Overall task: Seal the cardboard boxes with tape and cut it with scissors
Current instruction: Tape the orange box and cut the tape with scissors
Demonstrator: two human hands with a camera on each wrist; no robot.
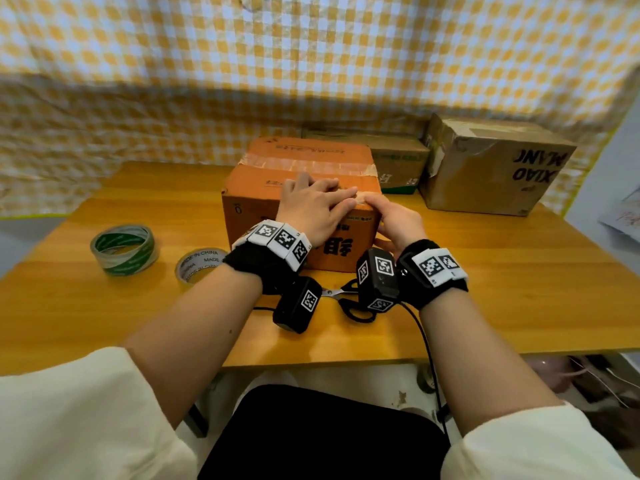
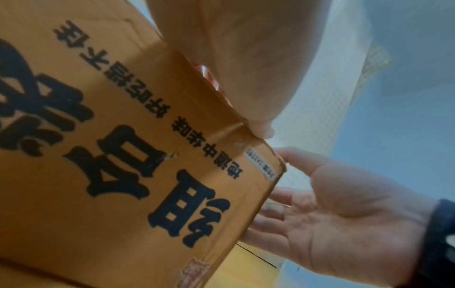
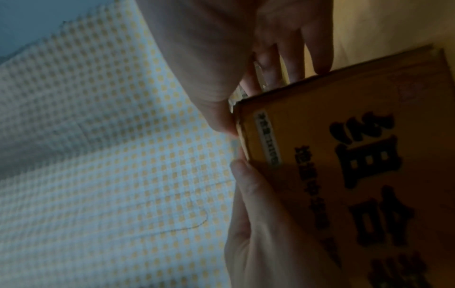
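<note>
An orange cardboard box (image 1: 249, 216) with black characters stands mid-table, flaps closed. A clear tape strip (image 1: 311, 166) runs across its top. My left hand (image 1: 311, 206) lies flat on the top near the front edge, fingers straight and pointing right. My right hand (image 1: 398, 220) is at the box's near right corner, fingers against the side and a fingertip on a tape end (image 1: 360, 199) there. The left wrist view shows the box front (image 2: 123, 155) and my right palm (image 2: 344, 214) open. Scissors (image 1: 332, 292) lie in front of the box, partly hidden by the wrist cameras.
A green-cored tape roll (image 1: 123, 249) and a tan roll (image 1: 197, 268) lie left of the box on the wooden table (image 1: 485, 271). A large brown box (image 1: 491, 168) and a smaller one (image 1: 398, 161) stand at the back right. Checked cloth hangs behind.
</note>
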